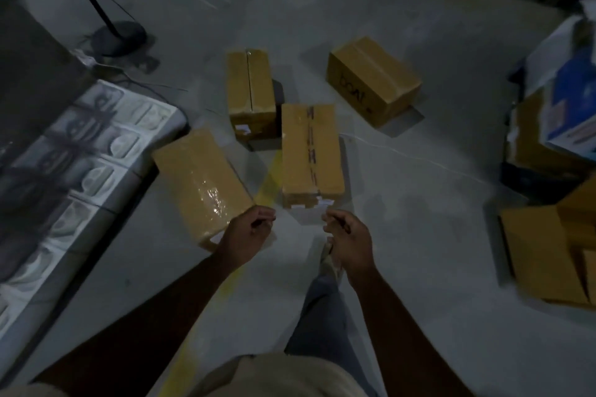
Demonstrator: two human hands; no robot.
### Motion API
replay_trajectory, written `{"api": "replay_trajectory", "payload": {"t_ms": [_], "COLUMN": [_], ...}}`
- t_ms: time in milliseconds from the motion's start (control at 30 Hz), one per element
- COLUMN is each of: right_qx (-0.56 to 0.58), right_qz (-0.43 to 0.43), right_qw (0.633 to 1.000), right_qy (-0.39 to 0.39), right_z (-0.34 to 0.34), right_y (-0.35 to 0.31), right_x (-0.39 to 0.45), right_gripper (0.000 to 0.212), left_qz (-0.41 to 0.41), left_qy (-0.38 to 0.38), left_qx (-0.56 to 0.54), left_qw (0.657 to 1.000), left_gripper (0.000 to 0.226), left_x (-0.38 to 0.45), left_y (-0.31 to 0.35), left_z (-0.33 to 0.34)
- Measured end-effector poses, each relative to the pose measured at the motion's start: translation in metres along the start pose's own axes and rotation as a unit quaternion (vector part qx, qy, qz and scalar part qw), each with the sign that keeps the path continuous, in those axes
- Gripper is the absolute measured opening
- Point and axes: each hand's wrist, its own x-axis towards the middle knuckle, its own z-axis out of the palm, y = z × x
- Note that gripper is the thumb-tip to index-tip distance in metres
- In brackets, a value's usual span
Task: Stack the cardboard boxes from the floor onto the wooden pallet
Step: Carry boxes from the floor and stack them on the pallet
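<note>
Four taped cardboard boxes lie on the grey concrete floor ahead of the person; the nearest box sits at twelve o'clock from the hands, long side running away from the viewer, a strip of dark printed tape down its top; the left box lies at ten o'clock, angled, its top glossy with clear wrap; the far box stands just behind and left of the nearest one, their corners close together, whether touching I cannot tell; the printed box rests apart at one o'clock, dark lettering on its side.

The left hand hovers over the near corner of the left box, fingers loosely curled inward and holding nothing; the right hand hangs just short of the nearest box's front edge, fingers likewise curled and empty; the two hands are level with each other and a gap lies between them.

A yellow floor line runs diagonally between the left box and the nearest box; a fan base stands at ten o'clock, far off; a patterned mattress fills the nine o'clock side; more cartons are heaped at three o'clock; no wooden pallet can be made out in this dim view.
</note>
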Motion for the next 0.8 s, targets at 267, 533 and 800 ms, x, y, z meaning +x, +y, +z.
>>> {"api": "replay_trajectory", "payload": {"t_ms": [267,533,800], "right_qx": [-0.038,-0.362,-0.120], "right_qz": [0.061,-0.012,0.161], "right_qw": [0.988,0.921,0.980], "right_qy": [-0.135,-0.143,0.015], "right_z": [-0.031,0.014,0.022], "right_y": [0.048,0.239,0.332], "right_x": [0.261,0.490,0.562], "right_gripper": [0.023,0.076,0.112], "left_qz": [-0.069,-0.294,-0.365], "left_qy": [-0.039,0.048,0.074], "left_qx": [0.058,0.146,-0.029], "left_qw": [0.995,0.943,0.928], "left_gripper": [0.033,0.116,0.091], "left_x": [0.201,0.381,0.414], "left_y": [-0.050,-0.230,-0.361], "left_z": [0.114,0.251,0.258]}}
